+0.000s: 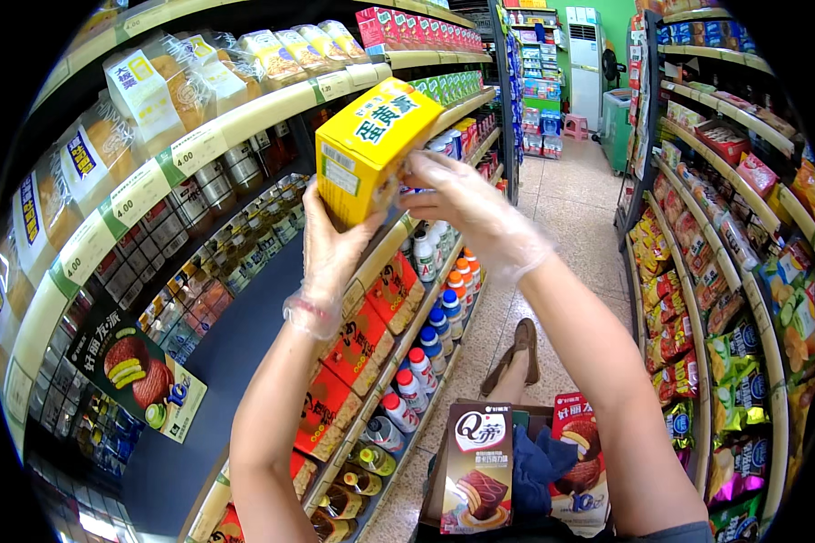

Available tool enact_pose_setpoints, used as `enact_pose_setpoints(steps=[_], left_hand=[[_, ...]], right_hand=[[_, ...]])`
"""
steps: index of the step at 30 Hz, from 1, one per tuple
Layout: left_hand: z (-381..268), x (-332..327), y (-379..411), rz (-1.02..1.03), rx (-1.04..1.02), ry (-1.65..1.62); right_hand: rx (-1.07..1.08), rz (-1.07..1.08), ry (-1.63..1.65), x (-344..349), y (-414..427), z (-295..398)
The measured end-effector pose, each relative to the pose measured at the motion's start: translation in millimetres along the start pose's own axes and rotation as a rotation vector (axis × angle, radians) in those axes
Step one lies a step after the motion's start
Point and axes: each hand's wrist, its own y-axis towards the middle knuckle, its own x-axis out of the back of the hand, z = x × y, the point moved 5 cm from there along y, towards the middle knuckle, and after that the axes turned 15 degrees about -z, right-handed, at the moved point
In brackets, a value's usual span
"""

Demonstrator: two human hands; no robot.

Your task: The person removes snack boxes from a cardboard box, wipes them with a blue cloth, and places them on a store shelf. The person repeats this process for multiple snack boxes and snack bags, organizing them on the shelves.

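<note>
My left hand (336,234), in a clear plastic glove, grips the lower part of a yellow carton (373,146) from below, holding it tilted in front of the shelf. My right hand (448,190), gloved too and slightly blurred, is at the carton's right side with fingers bent; whether it grips the carton cannot be told. Beneath my arms, an open cardboard box (436,475) holds a brown snack-cake carton (477,468), a red carton (579,461) and a blue cloth (540,465). A dark green pie carton (136,377) lies on the dark shelf board (224,370) at the left.
Packaged bread (156,85) fills the upper left shelf. Red snack boxes (356,346) and capped bottles (411,390) stand on lower shelves. Bagged snacks (665,326) line the right shelves. A tiled aisle (550,210) leads to a pink stool (576,127) and a green bin (617,129).
</note>
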Motion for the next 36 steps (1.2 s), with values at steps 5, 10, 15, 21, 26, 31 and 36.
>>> enact_pose_setpoints(steps=[5, 10, 15, 21, 26, 31, 36], left_hand=[[51, -20, 26, 0.054, 0.194, -0.151], [96, -49, 45, 0.043, 0.29, -0.154], [126, -63, 62, 0.028, 0.393, -0.115], [122, -91, 62, 0.044, 0.558, -0.174], [132, -87, 68, 0.017, 0.522, -0.164], [139, -101, 70, 0.017, 0.505, -0.188], [166, -88, 81, 0.005, 0.481, -0.162]], right_hand=[[-0.055, 0.017, 0.105, -17, 62, -47], [-0.088, 0.054, 0.013, -11, 97, -80], [-0.054, 0.04, -0.037, -16, 100, -100], [0.019, 0.132, -0.415, 7, 121, -159], [0.099, 0.135, -0.513, 13, 89, -143], [0.055, 0.178, -0.653, 48, 36, -110], [-0.089, 0.223, -0.632, 90, -22, -94]])
